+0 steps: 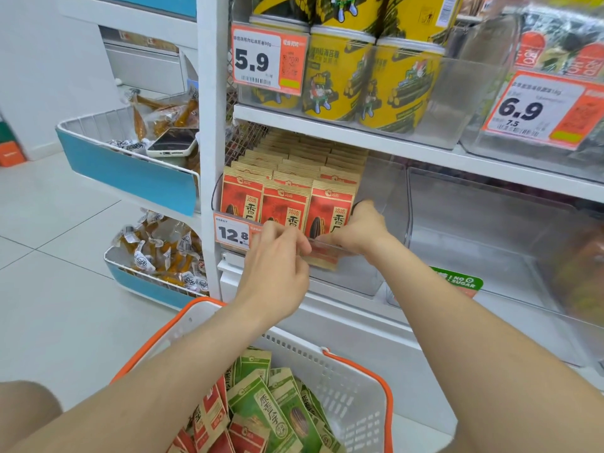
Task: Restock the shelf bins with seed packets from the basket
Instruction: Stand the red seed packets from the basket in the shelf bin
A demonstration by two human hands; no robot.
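Note:
A clear shelf bin (385, 191) holds three rows of red-and-tan seed packets (287, 207). My left hand (277, 259) is at the bin's front lip, fingers pinched on the front middle packet. My right hand (362, 230) reaches into the bin's right side and grips the front right packet (330, 210). Below my arms sits a white basket with orange rim (356, 387), holding several green seed packets (268, 400) and red seed packets (209, 420).
To the right is another clear bin (490, 243). Yellow cans (340, 73) fill the shelf above, with price tags 5.9 (268, 57) and 6.9 (539, 109). On the left, blue-fronted wire baskets (130, 171) hold snacks and a phone (171, 142). The floor is white tile.

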